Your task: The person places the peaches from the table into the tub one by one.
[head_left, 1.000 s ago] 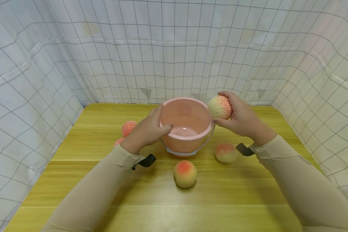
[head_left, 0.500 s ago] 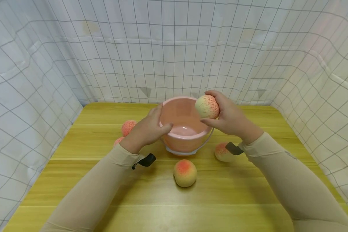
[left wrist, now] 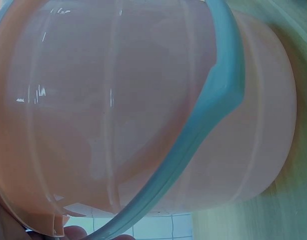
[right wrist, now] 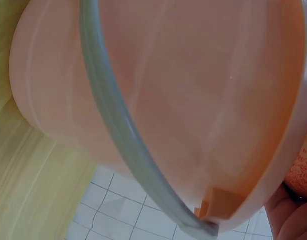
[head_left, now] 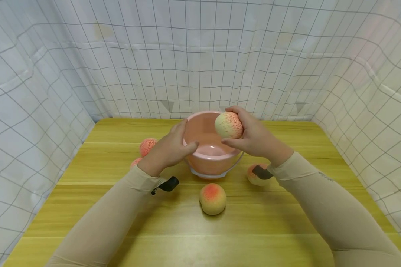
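Observation:
A pink bucket [head_left: 208, 164] stands upright near the back of the table, its inside bare where it shows. My left hand [head_left: 171, 149] grips its left rim, thumb over the inner side and fingers outside. In the left wrist view the fingertips [left wrist: 75, 232] show beside the rim, next to the bluish handle [left wrist: 166, 172], which hangs down. My right hand [head_left: 256, 138] holds a cream and red peach [head_left: 228, 125] between thumb and fingers, over the right part of the bucket's mouth. The right wrist view catches only part of that peach [right wrist: 302, 172] past the rim.
One yellow-red peach [head_left: 213, 199] lies in front of the bucket. Another peach [head_left: 252, 178] sits to its right, partly behind the right wrist's camera. Two red peaches, one farther back [head_left: 147, 147], lie left, partly behind my left arm. Gridded white curtains [head_left: 200, 66] enclose the wooden table [head_left: 194, 241].
My right hand has carried the peach leftward, from beside the right rim to over the bucket's mouth. The left hand and the bucket have stayed in place.

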Motion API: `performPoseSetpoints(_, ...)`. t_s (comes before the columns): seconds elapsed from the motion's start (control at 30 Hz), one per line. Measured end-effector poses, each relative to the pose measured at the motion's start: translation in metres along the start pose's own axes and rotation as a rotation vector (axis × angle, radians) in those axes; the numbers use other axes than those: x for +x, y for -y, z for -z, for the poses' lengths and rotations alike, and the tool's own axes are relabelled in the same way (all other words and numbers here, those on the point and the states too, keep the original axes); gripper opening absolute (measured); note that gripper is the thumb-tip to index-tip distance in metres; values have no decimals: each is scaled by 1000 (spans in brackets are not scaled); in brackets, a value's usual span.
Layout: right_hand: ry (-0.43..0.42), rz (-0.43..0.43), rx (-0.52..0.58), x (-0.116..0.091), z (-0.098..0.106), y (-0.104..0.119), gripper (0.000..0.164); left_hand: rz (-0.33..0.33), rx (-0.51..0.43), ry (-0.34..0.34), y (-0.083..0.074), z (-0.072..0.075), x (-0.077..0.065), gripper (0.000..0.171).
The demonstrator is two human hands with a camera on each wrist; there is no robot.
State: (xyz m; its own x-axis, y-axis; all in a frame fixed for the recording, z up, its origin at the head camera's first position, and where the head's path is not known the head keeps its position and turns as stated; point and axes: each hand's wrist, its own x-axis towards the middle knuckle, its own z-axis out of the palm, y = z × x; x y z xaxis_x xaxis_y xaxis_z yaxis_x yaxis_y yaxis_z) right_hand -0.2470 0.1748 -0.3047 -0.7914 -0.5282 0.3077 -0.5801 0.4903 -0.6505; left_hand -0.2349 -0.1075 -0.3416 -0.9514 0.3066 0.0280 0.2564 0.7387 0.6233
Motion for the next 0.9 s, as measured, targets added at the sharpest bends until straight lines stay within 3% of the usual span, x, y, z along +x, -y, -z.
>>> performPoseSetpoints(0.47, 24, 25, 49, 6, -13, 4, 85, 10, -3, 9, 0, 0, 0, 99)
performPoseSetpoints(0.9, 14, 45, 27, 7, -15, 9, 80, 3, -12, 2, 0, 0, 0, 97)
